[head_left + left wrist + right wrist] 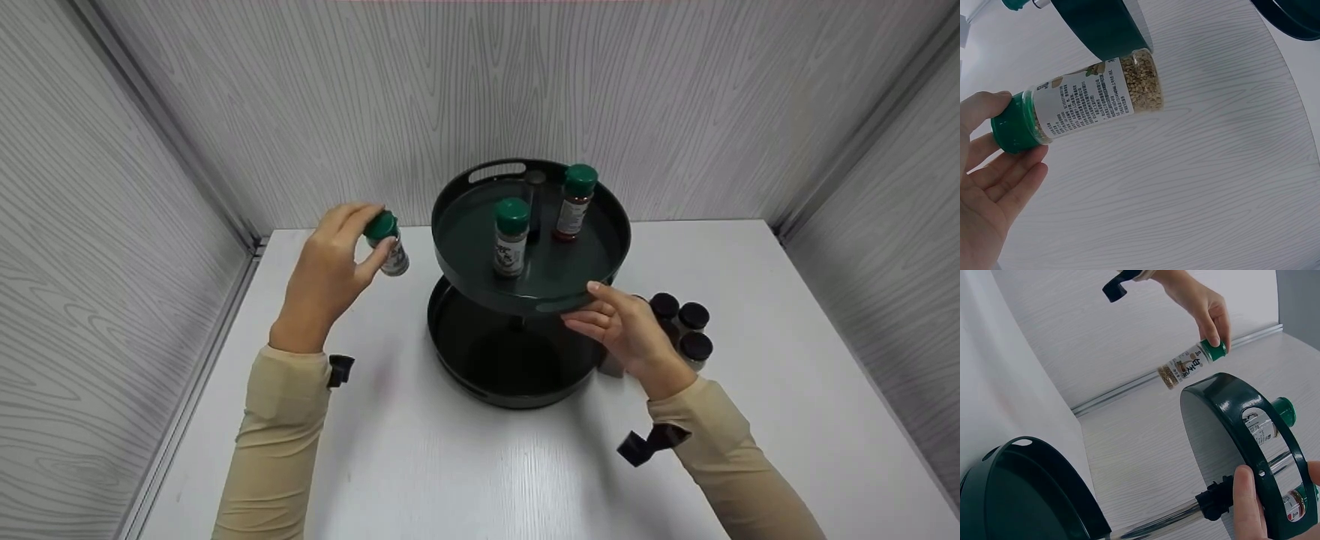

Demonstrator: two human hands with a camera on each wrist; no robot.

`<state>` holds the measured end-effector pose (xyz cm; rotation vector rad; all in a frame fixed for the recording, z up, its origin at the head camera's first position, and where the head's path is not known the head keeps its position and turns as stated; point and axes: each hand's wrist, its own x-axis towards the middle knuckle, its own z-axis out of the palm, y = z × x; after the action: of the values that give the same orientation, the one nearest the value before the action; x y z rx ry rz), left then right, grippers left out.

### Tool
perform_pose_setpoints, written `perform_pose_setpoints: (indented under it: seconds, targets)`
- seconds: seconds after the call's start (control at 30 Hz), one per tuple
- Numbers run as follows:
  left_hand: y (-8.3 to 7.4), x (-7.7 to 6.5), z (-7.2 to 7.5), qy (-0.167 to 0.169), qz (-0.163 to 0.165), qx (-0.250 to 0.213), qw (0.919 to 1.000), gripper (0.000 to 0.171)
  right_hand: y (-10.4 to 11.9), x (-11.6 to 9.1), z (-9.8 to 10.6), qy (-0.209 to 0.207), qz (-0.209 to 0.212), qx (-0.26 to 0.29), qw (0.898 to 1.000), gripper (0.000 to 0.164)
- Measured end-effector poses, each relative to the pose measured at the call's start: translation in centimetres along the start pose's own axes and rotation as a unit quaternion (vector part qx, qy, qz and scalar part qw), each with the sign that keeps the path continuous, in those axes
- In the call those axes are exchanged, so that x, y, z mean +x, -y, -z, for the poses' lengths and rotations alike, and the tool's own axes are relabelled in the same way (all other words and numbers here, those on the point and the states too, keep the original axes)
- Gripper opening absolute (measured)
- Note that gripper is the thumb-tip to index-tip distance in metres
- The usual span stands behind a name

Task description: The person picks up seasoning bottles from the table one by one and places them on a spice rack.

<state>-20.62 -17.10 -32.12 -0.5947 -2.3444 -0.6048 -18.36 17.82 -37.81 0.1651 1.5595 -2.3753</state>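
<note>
The left hand (321, 270) has its grip pinched on the cap of a green-capped jar (395, 261) — tilted, left of the upper tray (466, 240), toward the back left corner of the desk (450, 480). The right hand's (631, 334) grip clasps that tray's front right rim (two other jars (510, 251) stand on it). Below is the lower tray (517, 364) — black-capped jars (694, 316) cluster beside it, toward the desk's right edge.

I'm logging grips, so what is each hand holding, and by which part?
Left hand: a jar, by its green cap. Right hand: the upper tray, by its rim.
</note>
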Motion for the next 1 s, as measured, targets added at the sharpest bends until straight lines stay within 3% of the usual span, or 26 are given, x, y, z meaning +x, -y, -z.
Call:
perform_pose_setpoints:
  seconds: [1.0]
  targets:
    - [-1.5,2.2,1.0,-0.008,-0.028,-0.005,0.9996,0.038,0.1,0.1,0.1,0.002,-0.004,-0.004,1.000,0.028]
